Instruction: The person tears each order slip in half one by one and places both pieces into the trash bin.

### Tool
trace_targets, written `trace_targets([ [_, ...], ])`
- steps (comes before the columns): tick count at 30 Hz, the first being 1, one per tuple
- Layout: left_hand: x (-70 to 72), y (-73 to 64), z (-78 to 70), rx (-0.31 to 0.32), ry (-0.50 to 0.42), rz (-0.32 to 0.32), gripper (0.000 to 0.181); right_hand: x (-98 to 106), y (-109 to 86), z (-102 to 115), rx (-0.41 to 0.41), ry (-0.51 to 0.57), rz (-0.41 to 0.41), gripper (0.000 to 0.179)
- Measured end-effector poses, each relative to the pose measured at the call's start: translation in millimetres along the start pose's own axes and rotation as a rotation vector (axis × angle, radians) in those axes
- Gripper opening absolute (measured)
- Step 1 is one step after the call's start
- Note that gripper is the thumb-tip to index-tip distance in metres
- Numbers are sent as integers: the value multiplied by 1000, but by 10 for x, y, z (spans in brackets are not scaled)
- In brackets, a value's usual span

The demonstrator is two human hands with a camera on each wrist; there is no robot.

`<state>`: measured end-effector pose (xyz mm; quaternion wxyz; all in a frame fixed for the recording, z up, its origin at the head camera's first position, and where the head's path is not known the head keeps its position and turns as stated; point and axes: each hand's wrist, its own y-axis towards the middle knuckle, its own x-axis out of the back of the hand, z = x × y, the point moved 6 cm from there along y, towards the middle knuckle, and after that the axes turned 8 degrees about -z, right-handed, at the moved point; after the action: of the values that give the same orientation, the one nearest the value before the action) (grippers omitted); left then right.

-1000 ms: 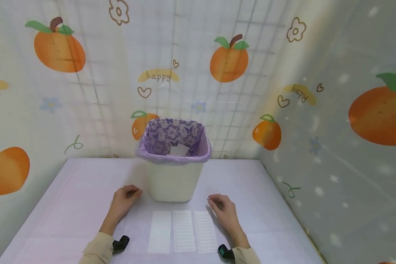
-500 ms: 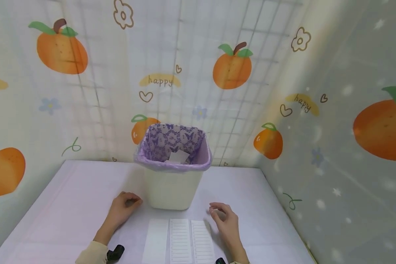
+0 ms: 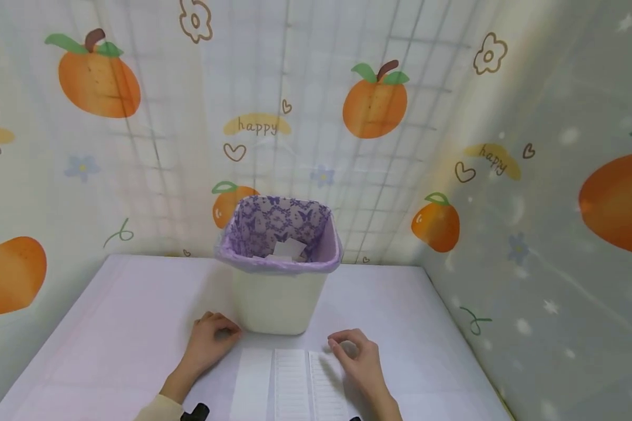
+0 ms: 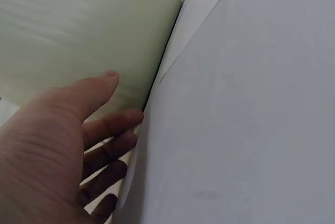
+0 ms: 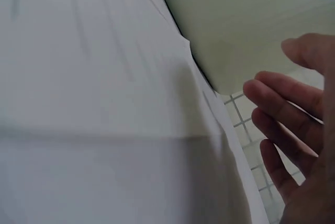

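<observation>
Thumbs and fingers apart, holding nothing, my left grip point(image 3: 210, 340) and right grip point(image 3: 359, 356) flank the foot of a lined bin point(image 3: 276, 303), standing on the counter point(image 3: 137, 304) beyond three paper strips point(image 3: 291, 383). A careless leftward-side nudge, I judge, could shift the bin; a low sweep from the right could drag the nearest strip askew.
</observation>
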<state>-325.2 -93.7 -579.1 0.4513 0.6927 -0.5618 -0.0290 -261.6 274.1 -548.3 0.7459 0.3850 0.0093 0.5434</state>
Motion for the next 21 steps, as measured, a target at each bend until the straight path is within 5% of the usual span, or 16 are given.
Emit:
trace_targets([
  [6,-45,-92,-101,-22,11,2,19,-169,-76,196,54,43,96,6],
  [13,-133,-144,-337,-81,-56,149,31,-363,-198,370,48,99,162,7],
  [21,-206,-173,-506,-162,-23,282,55,-495,-251,420,225,111,175,9],
])
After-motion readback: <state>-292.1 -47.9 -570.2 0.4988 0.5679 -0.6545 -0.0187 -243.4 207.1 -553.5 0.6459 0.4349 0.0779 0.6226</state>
